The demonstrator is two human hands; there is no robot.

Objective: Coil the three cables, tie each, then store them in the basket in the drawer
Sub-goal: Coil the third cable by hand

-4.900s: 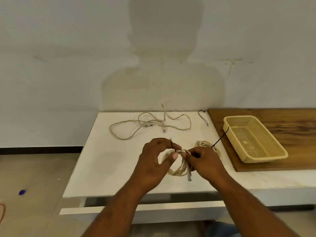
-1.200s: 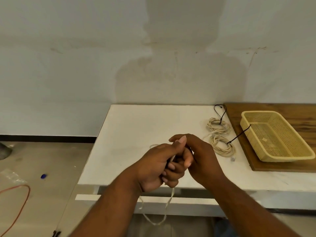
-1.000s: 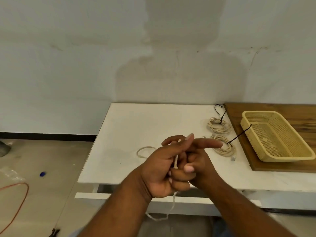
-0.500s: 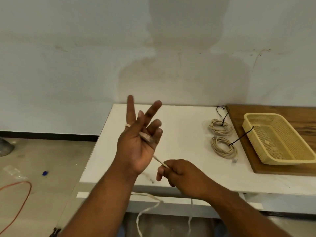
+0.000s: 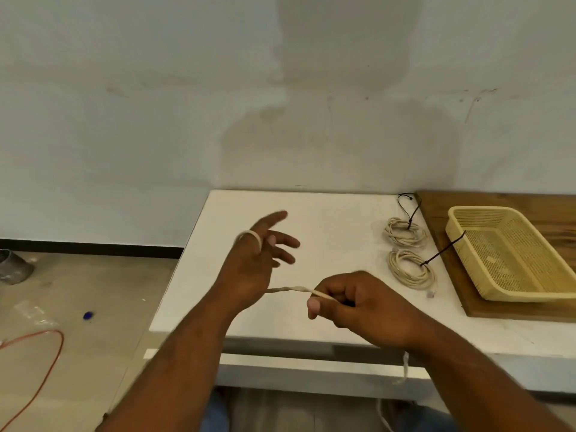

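head view. a: what's the surface and the room like?
b: a white counter (image 5: 327, 226) against a pale, stained wall (image 5: 156, 120), with a tan floor (image 5: 93, 275) to the left. a wooden board (image 5: 514, 313) lies on the counter's right end, and a yellow mesh basket (image 5: 530, 296) sits on it. under the counter edge a white drawer front (image 5: 311, 367) stands slightly out.
a: and the cables?
b: the far coil (image 5: 405, 233) and the near coil (image 5: 411, 271) lie on the counter just beside the board, each with a black tie (image 5: 442, 251) on it. the third cable (image 5: 293, 289) is up off the counter, stretched between the two grips, left of the coils.
a: how are the grips?
b: the left grip (image 5: 249, 269) is raised, fingers spread and fairly straight, with the cable looped over its index finger. the right grip (image 5: 364, 304) is lower and nearer, curled, pinching the cable between thumb and fingers. a loose tail (image 5: 405, 366) hangs below that wrist, in front of the drawer front. both forearms reach in from the bottom edge.
a: anything on the floor?
b: a red cord (image 5: 46, 369) and a small blue thing (image 5: 88, 315).
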